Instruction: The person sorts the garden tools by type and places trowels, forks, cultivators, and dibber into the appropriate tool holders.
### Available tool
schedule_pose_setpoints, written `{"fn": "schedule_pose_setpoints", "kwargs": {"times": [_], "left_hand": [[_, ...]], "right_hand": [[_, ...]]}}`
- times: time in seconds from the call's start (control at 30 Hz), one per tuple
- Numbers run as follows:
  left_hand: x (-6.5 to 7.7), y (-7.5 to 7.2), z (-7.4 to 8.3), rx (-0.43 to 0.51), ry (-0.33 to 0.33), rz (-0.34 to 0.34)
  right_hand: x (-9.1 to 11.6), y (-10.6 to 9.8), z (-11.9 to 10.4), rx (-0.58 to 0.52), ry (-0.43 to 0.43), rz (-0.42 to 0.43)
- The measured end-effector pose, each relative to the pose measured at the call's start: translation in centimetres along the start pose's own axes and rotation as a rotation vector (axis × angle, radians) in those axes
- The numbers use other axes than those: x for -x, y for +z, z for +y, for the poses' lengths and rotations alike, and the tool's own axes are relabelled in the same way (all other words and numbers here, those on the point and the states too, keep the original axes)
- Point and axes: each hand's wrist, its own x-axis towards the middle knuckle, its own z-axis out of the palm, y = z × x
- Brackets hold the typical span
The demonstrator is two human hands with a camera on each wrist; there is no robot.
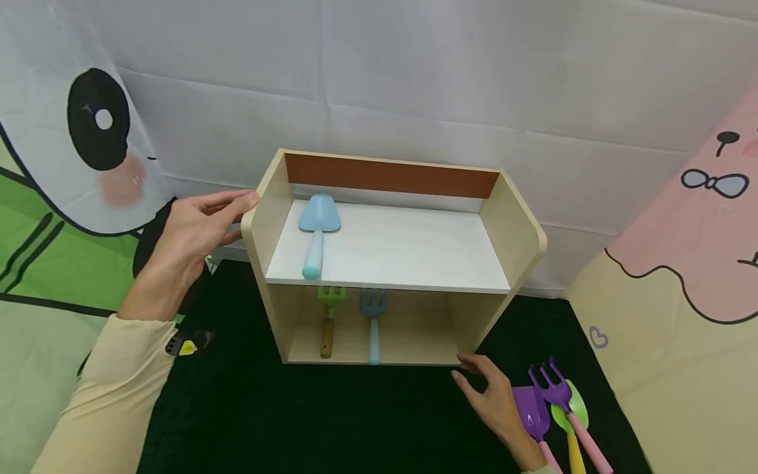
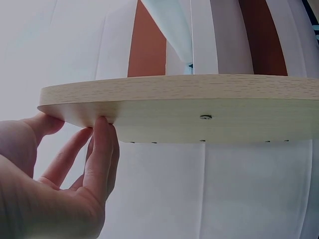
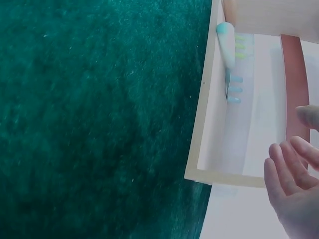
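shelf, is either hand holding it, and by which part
The left hand touches the outer left side of the shelf; no clear grip shows. The right hand holds nothing.

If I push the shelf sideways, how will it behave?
The shelf should stay stiff, given its thick wood-look panels. It may drag on the fuzzy-looking green cloth rather than glide. The blue shovel, apparently loose on the smooth white board, could slide.

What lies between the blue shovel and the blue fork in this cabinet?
The white shelf board: the head view shows the blue shovel lying on top of it and the blue fork in the space below.
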Motion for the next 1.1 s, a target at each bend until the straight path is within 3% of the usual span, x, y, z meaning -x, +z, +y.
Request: {"fn": "schedule_pose_setpoints", "kwargs": {"times": [0.27,0.5,0.8,1.1], "left_hand": [[-0.1,0.0,-0.1,0.001,0.008,-0.005],[-0.1,0.1,-0.2,0.006,0.015,-0.007],[-0.1,0.0,-0.2,0.009,0.009,-0.007],[-0.1,-0.1,-0.1,0.012,0.005,-0.011]], "right_hand": [[0.6,-1.0,0.5,0.022,0.012,0.037],[1.2,-2.4,0.7,0.039,0.07,0.012],[2.5,-4.0,1.6,0.099,0.078,0.0],[3.9,-5.3,2.2,0.108,0.178,-0.031]]}}
